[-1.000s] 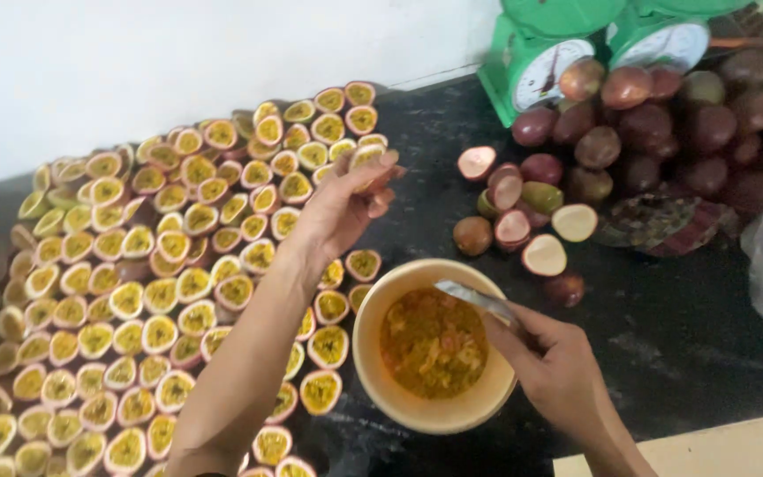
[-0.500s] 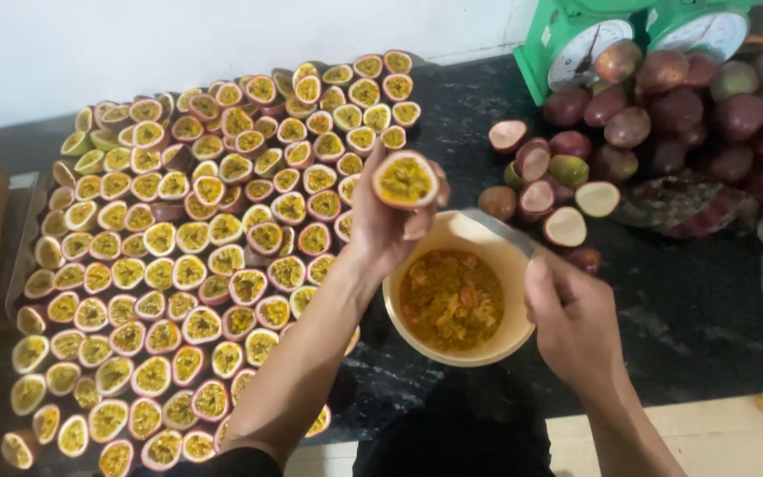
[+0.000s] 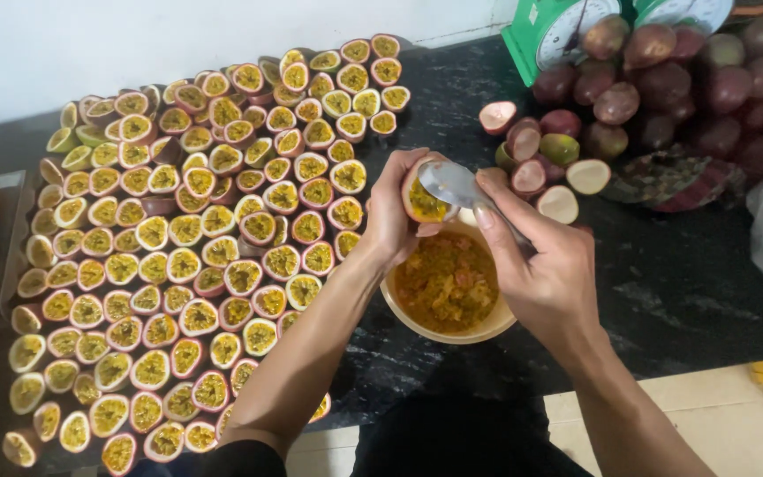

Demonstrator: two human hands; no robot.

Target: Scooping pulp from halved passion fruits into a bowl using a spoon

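I see my left hand (image 3: 395, 221) with its grip clamped on a passion fruit half (image 3: 423, 201), yellow pulp showing, above the pulp bowl (image 3: 487, 329); my right hand (image 3: 545, 265) grips a spoon (image 3: 452, 184) touching it.

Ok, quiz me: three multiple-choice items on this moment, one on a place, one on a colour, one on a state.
1. Where is the bowl?
A. under both hands, at the counter's near edge
B. beside the green scales
C. on the floor

2. What colour is the pulp in the bowl?
A. white
B. yellow-orange
C. green

3. What state is the fruit half in the left hand?
A. whole and uncut
B. scooped empty
C. cut open, pulp inside, spoon at it

Answers:
1 A, the bowl sits on the dark counter below the hands.
2 B, the pulp shows yellow-orange.
3 C, the right hand holds the spoon bowl against the pulp-filled half.
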